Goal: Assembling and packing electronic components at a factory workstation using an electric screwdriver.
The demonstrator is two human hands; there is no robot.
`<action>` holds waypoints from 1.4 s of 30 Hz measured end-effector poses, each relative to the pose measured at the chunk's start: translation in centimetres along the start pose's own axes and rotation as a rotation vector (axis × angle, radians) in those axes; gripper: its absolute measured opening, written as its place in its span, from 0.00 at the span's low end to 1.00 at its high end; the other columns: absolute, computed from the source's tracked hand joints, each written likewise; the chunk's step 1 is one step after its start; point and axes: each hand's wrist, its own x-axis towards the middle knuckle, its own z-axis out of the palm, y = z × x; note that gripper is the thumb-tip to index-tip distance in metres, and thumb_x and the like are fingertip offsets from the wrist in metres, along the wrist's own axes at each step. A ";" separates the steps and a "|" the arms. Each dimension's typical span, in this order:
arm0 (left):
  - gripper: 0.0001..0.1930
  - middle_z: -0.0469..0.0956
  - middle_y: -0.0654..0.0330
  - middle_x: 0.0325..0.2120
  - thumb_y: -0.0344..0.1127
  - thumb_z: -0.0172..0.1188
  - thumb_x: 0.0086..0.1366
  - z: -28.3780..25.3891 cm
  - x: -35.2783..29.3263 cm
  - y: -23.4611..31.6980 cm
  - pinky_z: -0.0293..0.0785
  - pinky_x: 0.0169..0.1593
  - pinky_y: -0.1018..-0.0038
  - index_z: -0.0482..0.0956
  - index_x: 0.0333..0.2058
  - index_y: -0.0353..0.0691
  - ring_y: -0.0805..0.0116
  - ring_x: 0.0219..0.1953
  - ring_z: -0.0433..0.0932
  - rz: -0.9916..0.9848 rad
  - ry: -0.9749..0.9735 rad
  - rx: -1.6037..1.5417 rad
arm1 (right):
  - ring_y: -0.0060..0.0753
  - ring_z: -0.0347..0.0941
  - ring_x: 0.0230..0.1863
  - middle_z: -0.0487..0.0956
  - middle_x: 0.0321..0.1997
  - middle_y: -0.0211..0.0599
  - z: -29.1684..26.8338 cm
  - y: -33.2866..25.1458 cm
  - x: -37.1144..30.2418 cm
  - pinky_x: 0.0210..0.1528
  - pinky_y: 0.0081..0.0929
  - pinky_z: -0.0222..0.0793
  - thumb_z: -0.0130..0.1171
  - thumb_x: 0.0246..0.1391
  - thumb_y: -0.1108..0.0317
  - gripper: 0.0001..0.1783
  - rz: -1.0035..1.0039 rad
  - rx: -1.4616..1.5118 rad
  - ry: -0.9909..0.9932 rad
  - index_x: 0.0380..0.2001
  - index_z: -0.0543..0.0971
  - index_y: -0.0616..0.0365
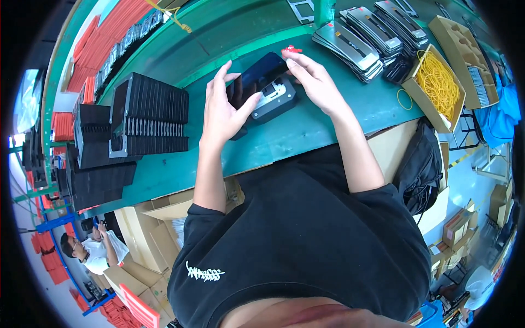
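Note:
A glossy black rectangular panel (263, 70) stands tilted above a dark grey box-shaped housing (278, 107) on the green bench. A pale metal-looking part (272, 94) shows inside the housing. My left hand (223, 109) is open at the panel's left end, thumb and fingers spread wide. Its thumb reaches over the housing's left side. My right hand (316, 82) has its thumb and fingertips drawn together at the panel's right upper corner. Just beyond those fingertips is a small red object (291, 50), whose kind I cannot make out.
Stacked black frames (150, 115) stand left on the green bench (213, 170). Stacked silver plates (350, 49) lie at the back right, near a cardboard box of yellow rubber bands (437, 85). A black bag (420, 167) hangs at the right. Someone in white (98, 251) is at lower left.

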 end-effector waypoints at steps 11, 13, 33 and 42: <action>0.51 0.79 0.52 0.52 0.43 0.79 0.46 -1.0 -0.8 -0.4 0.66 0.65 0.55 0.62 0.67 0.37 0.50 0.58 0.73 0.078 -0.024 -0.018 | 0.33 0.73 0.61 0.77 0.61 0.43 -0.2 2.1 -0.6 0.64 0.30 0.67 0.60 0.67 0.62 0.29 0.073 -0.068 -0.066 0.66 0.70 0.62; 0.52 0.79 0.52 0.52 0.43 0.80 0.45 -1.2 -1.0 -0.8 0.65 0.66 0.54 0.62 0.67 0.38 0.48 0.58 0.72 0.072 -0.024 -0.039 | 0.33 0.73 0.61 0.77 0.60 0.45 0.1 2.0 -0.9 0.64 0.30 0.68 0.61 0.66 0.63 0.29 0.089 -0.054 -0.070 0.67 0.70 0.62; 0.43 0.71 0.43 0.62 0.40 0.76 0.52 -4.7 -3.1 -3.8 0.62 0.69 0.57 0.69 0.66 0.40 0.45 0.68 0.67 0.011 0.177 -0.057 | 0.29 0.75 0.54 0.77 0.60 0.44 1.8 2.7 -1.3 0.58 0.31 0.70 0.54 0.69 0.66 0.27 -0.012 -0.388 0.007 0.69 0.66 0.61; 0.32 0.65 0.41 0.67 0.41 0.72 0.60 -5.4 -4.4 -5.0 0.62 0.69 0.59 0.76 0.63 0.49 0.45 0.70 0.63 -0.203 -0.219 -0.154 | 0.45 0.79 0.51 0.80 0.56 0.49 1.9 -1.3 -1.3 0.54 0.36 0.73 0.54 0.67 0.64 0.25 -0.192 -0.813 -0.114 0.66 0.72 0.48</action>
